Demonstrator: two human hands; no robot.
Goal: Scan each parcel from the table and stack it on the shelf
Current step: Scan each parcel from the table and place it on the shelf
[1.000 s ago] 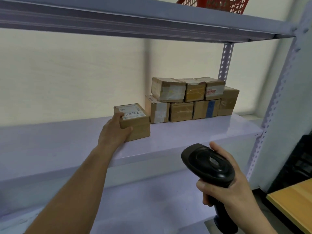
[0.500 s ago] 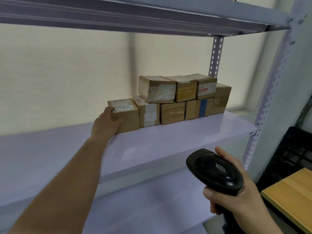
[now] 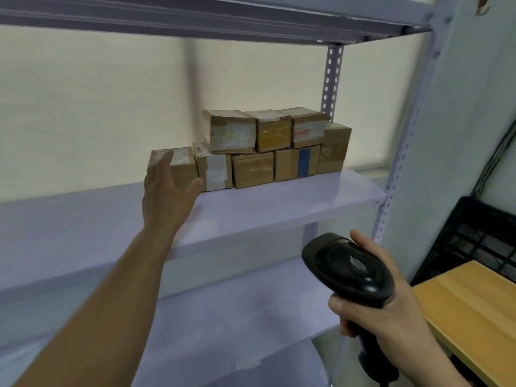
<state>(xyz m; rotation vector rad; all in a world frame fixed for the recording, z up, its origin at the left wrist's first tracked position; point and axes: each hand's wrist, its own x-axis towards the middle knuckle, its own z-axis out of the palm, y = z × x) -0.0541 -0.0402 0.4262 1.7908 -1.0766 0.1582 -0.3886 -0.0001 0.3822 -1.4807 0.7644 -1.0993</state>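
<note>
Shelf (image 3: 279,199) holding end parcel (image 3: 184,171) beside row (image 3: 252,170); left hand (image 3: 167,196) now letting go, fingers spreading apart; right hand (image 3: 391,317) still clamping scanner (image 3: 349,270).

1 wide-angle camera sat on the person's head, facing forward at the shelf (image 3: 279,208) from close by. The upper board (image 3: 195,18) crossed the top edge. The left hand (image 3: 167,191) stretched in from bottom left; the right hand (image 3: 396,317), gripping the scanner (image 3: 349,268), was nearest the lens, bottom right.
</note>
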